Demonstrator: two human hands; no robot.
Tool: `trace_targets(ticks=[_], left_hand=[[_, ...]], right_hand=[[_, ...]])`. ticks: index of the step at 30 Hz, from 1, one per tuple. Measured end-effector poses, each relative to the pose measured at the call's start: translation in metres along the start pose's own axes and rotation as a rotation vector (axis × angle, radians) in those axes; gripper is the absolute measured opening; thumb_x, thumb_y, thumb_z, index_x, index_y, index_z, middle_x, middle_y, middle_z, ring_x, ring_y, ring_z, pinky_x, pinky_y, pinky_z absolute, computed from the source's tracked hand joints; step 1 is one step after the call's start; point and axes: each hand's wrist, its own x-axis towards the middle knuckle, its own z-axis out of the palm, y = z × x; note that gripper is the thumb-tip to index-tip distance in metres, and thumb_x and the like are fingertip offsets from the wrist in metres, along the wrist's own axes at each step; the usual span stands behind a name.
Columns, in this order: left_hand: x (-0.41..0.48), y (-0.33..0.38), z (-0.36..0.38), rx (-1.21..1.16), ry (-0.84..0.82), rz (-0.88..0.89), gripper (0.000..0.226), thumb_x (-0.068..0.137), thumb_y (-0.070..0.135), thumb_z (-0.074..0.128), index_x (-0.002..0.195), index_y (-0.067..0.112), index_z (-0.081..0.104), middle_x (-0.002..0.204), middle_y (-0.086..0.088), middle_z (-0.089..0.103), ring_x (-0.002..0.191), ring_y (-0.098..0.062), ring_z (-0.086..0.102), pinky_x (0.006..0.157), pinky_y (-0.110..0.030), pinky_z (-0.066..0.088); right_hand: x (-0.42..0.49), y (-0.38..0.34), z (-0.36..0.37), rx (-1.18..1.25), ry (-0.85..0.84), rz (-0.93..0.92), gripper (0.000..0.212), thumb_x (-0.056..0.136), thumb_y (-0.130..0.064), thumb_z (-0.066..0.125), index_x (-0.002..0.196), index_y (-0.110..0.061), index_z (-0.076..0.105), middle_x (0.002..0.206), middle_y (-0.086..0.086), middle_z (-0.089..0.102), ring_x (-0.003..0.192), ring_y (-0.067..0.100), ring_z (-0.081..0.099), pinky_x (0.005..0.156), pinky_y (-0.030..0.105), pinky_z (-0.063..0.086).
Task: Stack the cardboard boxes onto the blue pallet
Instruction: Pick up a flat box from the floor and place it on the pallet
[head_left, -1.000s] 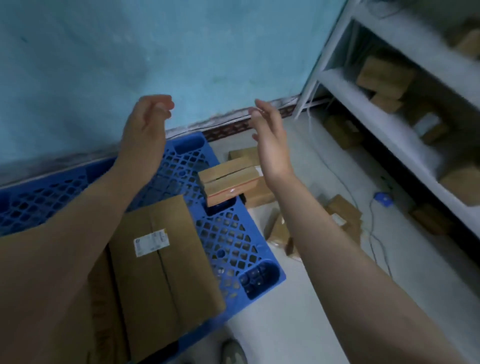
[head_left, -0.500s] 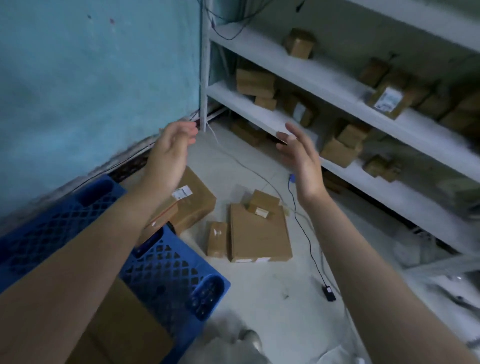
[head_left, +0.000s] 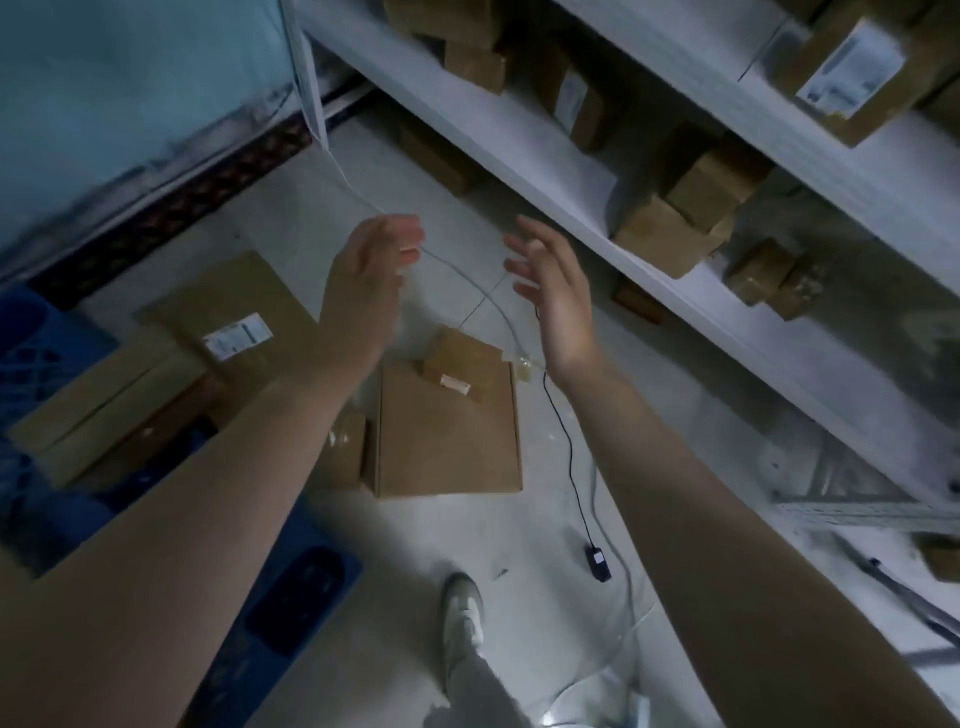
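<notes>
Two hands — left hand (head_left: 363, 283), right hand (head_left: 553, 299) — hover empty, fingers relaxed, seemingly above a flat cardboard box (head_left: 447, 436).

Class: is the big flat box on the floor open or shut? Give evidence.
Shut: the flat box has its lid lying flush, and a small box rests on top.

I see a white shelf rack (head_left: 519, 137) along the floor's (head_left: 395, 545) right edge, a black adapter (head_left: 598, 561) with its cable (head_left: 563, 441) mid-floor, and a white shoe (head_left: 464, 613) near the bottom edge.
</notes>
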Motion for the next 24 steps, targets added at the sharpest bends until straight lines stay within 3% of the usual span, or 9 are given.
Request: trace_targets(ticks=[3, 6, 9, 12, 15, 18, 19, 21, 24], left_hand=[[0.036, -0.043, 0.021, -0.019, 0.054, -0.073, 0.023, 0.099, 0.026, 0.039, 0.102, 0.033, 0.060, 0.106, 0.011, 0.066, 0.101, -0.008, 0.062, 0.084, -0.025, 0.045], [0.045, -0.110, 0.019, -0.015, 0.038, -0.186, 0.029, 0.102, 0.024, 0.035, 0.128, 0.023, 0.049, 0.123, 0.001, 0.058, 0.109, -0.012, 0.057, 0.081, -0.015, 0.047], [0.046, -0.198, 0.012, 0.020, 0.072, -0.304, 0.039, 0.103, 0.026, 0.030, 0.141, 0.021, 0.041, 0.133, -0.002, 0.053, 0.119, -0.017, 0.053, 0.084, -0.017, 0.045], [0.051, -0.280, 0.019, 0.017, 0.100, -0.354, 0.041, 0.103, 0.022, 0.031, 0.142, 0.014, 0.040, 0.122, 0.001, 0.058, 0.108, -0.015, 0.058, 0.080, -0.016, 0.047], [0.060, -0.356, 0.031, 0.050, 0.102, -0.370, 0.041, 0.101, 0.027, 0.038, 0.141, 0.023, 0.043, 0.124, 0.003, 0.059, 0.109, -0.013, 0.058, 0.093, -0.024, 0.045], [0.070, -0.439, 0.044, 0.121, 0.108, -0.395, 0.032, 0.091, 0.047, 0.043, 0.120, 0.048, 0.055, 0.123, 0.008, 0.062, 0.113, -0.016, 0.058, 0.101, -0.038, 0.043], [0.071, -0.464, 0.047, 0.157, 0.108, -0.412, 0.030, 0.092, 0.047, 0.042, 0.119, 0.049, 0.055, 0.124, 0.014, 0.060, 0.115, -0.012, 0.056, 0.104, -0.037, 0.040], [0.066, -0.513, 0.049, 0.254, 0.112, -0.446, 0.036, 0.100, 0.031, 0.039, 0.134, 0.032, 0.051, 0.131, 0.015, 0.051, 0.126, -0.008, 0.046, 0.106, -0.024, 0.029], [0.050, -0.575, 0.047, 0.428, 0.047, -0.503, 0.042, 0.100, 0.018, 0.040, 0.142, 0.019, 0.043, 0.149, 0.001, 0.040, 0.139, -0.016, 0.033, 0.103, -0.021, 0.023]], right_hand=[[0.046, 0.032, -0.007, -0.004, -0.037, 0.015, 0.040, 0.103, -0.034, 0.038, 0.139, -0.021, 0.050, 0.135, 0.002, 0.057, 0.118, 0.015, 0.058, 0.107, 0.040, 0.043], [0.071, 0.087, -0.003, 0.009, -0.042, 0.068, 0.038, 0.100, -0.038, 0.039, 0.134, -0.026, 0.054, 0.131, -0.002, 0.059, 0.116, 0.014, 0.058, 0.106, 0.042, 0.044], [0.085, 0.172, 0.012, 0.048, -0.022, 0.131, 0.036, 0.098, -0.040, 0.043, 0.127, -0.029, 0.060, 0.129, -0.003, 0.063, 0.119, 0.015, 0.059, 0.107, 0.043, 0.044], [0.087, 0.262, 0.033, 0.071, -0.023, 0.200, 0.032, 0.099, -0.042, 0.044, 0.124, -0.037, 0.062, 0.132, -0.008, 0.062, 0.125, 0.013, 0.055, 0.112, 0.046, 0.039], [0.083, 0.346, 0.048, 0.125, 0.028, 0.251, 0.038, 0.100, -0.036, 0.041, 0.131, -0.022, 0.059, 0.136, 0.000, 0.059, 0.126, 0.017, 0.054, 0.112, 0.045, 0.039], [0.079, 0.423, 0.054, 0.117, 0.060, 0.278, 0.045, 0.096, -0.042, 0.041, 0.133, -0.022, 0.057, 0.139, -0.003, 0.055, 0.126, 0.014, 0.053, 0.112, 0.038, 0.040], [0.076, 0.450, 0.055, 0.098, 0.062, 0.287, 0.045, 0.096, -0.042, 0.040, 0.135, -0.024, 0.055, 0.140, -0.007, 0.053, 0.128, 0.009, 0.051, 0.112, 0.034, 0.039], [0.070, 0.501, 0.057, -0.021, 0.033, 0.285, 0.047, 0.098, -0.045, 0.039, 0.142, -0.030, 0.047, 0.147, -0.013, 0.042, 0.135, 0.002, 0.040, 0.114, 0.027, 0.031], [0.057, 0.568, 0.056, -0.143, -0.052, 0.381, 0.055, 0.094, -0.064, 0.039, 0.146, -0.051, 0.029, 0.164, -0.014, 0.008, 0.151, 0.012, 0.010, 0.118, 0.038, 0.017]])
